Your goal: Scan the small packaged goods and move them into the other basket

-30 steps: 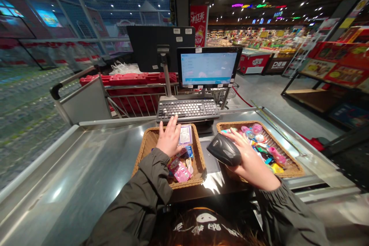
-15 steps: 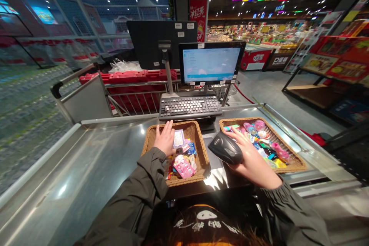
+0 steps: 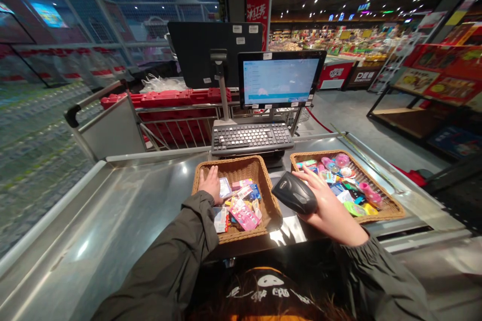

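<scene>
My left hand [image 3: 209, 184] lies low inside the left wicker basket [image 3: 234, 164], fingers stretched flat, touching a small white packet [image 3: 225, 188]. Pink and blue packets [image 3: 244, 210] fill the basket's near half. My right hand [image 3: 328, 206] grips a black barcode scanner [image 3: 294, 193] between the two baskets, its fingertips reaching over the near-left rim of the right wicker basket [image 3: 391, 206]. That basket holds several colourful small items [image 3: 341, 175].
A keyboard [image 3: 251, 136] and a lit till screen [image 3: 280, 80] stand behind the baskets, with a dark display back [image 3: 211, 52] to their left. The steel counter [image 3: 131, 210] stretches left. Stacked red shopping baskets [image 3: 169, 98] sit beyond a metal rail.
My left hand has come down from holding the packet up near the keyboard and now rests with it in the left basket. My right hand and the scanner barely moved.
</scene>
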`<state>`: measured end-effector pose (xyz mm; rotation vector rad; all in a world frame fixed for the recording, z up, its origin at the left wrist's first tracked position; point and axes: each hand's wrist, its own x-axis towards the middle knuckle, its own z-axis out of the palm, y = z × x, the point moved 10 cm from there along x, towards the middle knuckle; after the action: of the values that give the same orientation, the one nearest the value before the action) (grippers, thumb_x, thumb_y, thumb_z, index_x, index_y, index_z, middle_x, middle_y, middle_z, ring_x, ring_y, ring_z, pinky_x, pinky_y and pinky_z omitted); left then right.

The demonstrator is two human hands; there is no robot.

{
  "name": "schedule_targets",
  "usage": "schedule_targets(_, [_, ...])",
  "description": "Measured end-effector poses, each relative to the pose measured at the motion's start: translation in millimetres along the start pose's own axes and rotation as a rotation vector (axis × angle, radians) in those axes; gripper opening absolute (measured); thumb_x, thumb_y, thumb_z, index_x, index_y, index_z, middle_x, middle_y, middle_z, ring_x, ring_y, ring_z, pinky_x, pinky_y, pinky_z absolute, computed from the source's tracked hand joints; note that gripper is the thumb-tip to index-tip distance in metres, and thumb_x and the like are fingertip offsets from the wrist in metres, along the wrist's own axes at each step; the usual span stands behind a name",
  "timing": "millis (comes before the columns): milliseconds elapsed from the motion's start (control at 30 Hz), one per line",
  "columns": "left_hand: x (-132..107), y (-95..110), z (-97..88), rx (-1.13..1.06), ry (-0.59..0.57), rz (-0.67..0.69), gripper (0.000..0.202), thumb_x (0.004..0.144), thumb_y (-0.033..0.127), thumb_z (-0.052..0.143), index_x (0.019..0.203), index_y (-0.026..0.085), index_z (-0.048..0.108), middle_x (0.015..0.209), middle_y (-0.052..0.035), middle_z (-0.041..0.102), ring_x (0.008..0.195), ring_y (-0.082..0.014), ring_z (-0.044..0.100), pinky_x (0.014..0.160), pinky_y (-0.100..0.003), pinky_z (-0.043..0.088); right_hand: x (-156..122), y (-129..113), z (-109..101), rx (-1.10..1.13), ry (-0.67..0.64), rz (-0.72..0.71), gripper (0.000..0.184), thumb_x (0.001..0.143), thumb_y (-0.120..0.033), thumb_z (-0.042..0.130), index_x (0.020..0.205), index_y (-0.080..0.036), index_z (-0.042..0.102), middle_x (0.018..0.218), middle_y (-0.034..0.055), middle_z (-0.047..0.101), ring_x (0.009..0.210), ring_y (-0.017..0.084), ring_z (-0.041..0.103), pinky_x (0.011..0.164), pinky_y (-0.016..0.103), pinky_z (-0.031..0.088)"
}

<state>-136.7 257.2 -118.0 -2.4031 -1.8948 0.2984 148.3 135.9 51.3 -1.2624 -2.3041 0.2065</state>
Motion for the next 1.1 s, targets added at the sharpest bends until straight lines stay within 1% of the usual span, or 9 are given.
schedule_targets(133, [5,-5,15.6,0.009,-0.041,-0.018,0.08,0.056,0.046,0.073,0.125,0.007,0.061,0.158,-0.0241,0.018,0.147,-0.0418,0.011,0.115,-0.064,0.001,2,-3,5,0.0,-0.007,0.012,0.05,0.079,-0.021,0.056,0.129,-0.02,0.054,0.143,0.0138,0.048,0.145,0.037,0.025,0.115,0.064,0.022])
schedule_targets(267, [9,-9,30.0,-0.002,-0.083,-0.026,0.074,0.058,0.049,0.072,0.119,0.008,0.065,0.156,-0.0254,0.023,0.146,-0.0419,0.016,0.115,-0.064,0.006,1,-3,10,-0.005,-0.02,0.026,0.049,0.081,-0.024,0.056,0.13,-0.02,0.053,0.144,0.0143,0.048,0.144,0.037,0.027,0.116,0.063,0.021])
schedule_targets(367, [8,-9,33.0,-0.014,-0.1,-0.035,0.056,0.063,0.04,0.068,0.111,0.011,0.07,0.154,-0.0243,0.03,0.146,-0.0396,0.021,0.114,-0.065,0.01,-1,-3,10,-0.016,-0.019,0.028,0.05,0.081,-0.023,0.056,0.131,-0.02,0.052,0.144,0.0141,0.047,0.145,0.037,0.026,0.116,0.064,0.021])
schedule_targets(433, [7,-7,27.5,-0.021,-0.087,-0.031,0.046,0.068,0.033,0.064,0.109,0.013,0.071,0.154,-0.0232,0.032,0.145,-0.0376,0.023,0.113,-0.065,0.011,-4,-2,8,-0.017,-0.001,0.028,0.048,0.08,-0.021,0.056,0.128,-0.02,0.054,0.143,0.0139,0.048,0.145,0.038,0.025,0.115,0.065,0.02])
schedule_targets(500, [5,-1,17.3,-0.028,-0.067,-0.013,0.043,0.071,0.03,0.061,0.109,0.012,0.07,0.154,-0.0228,0.031,0.146,-0.036,0.023,0.114,-0.065,0.011,-7,0,4,-0.015,0.018,0.032,0.047,0.078,-0.02,0.057,0.126,-0.021,0.055,0.143,0.0139,0.048,0.144,0.038,0.026,0.115,0.066,0.022])
schedule_targets(600, [1,12,-3.1,-0.041,-0.042,0.041,0.041,0.075,0.031,0.059,0.11,0.013,0.069,0.155,-0.0209,0.03,0.147,-0.0335,0.021,0.114,-0.065,0.013,-12,4,-3,-0.019,0.025,0.041,0.052,0.077,-0.019,0.058,0.129,-0.021,0.053,0.143,0.014,0.048,0.144,0.037,0.027,0.114,0.065,0.024])
schedule_targets(833, [-11,50,-61.6,-0.065,0.054,0.21,0.034,0.075,0.031,0.065,0.105,0.017,0.069,0.154,-0.0193,0.035,0.146,-0.0351,0.024,0.112,-0.069,0.013,-27,23,-18,-0.046,0.028,0.087,0.05,0.077,-0.019,0.058,0.127,-0.022,0.055,0.143,0.0124,0.048,0.143,0.037,0.028,0.115,0.064,0.022])
schedule_targets(933, [-15,73,-90.6,-0.096,0.142,0.285,0.032,0.078,0.034,0.064,0.106,0.019,0.068,0.153,-0.0176,0.036,0.146,-0.0345,0.024,0.114,-0.067,0.014,-37,35,-29,-0.068,0.059,0.113,0.057,0.077,-0.02,0.058,0.134,-0.023,0.05,0.143,0.0119,0.048,0.142,0.037,0.03,0.116,0.064,0.021])
schedule_targets(1100, [-15,122,-138.8,-0.132,0.313,0.408,0.041,0.083,0.037,0.062,0.119,0.018,0.063,0.156,-0.0175,0.03,0.146,-0.0339,0.023,0.115,-0.065,0.013,-56,60,-52,-0.094,0.134,0.169,0.062,0.079,-0.025,0.06,0.139,-0.023,0.043,0.141,0.0133,0.05,0.142,0.038,0.031,0.114,0.064,0.024])
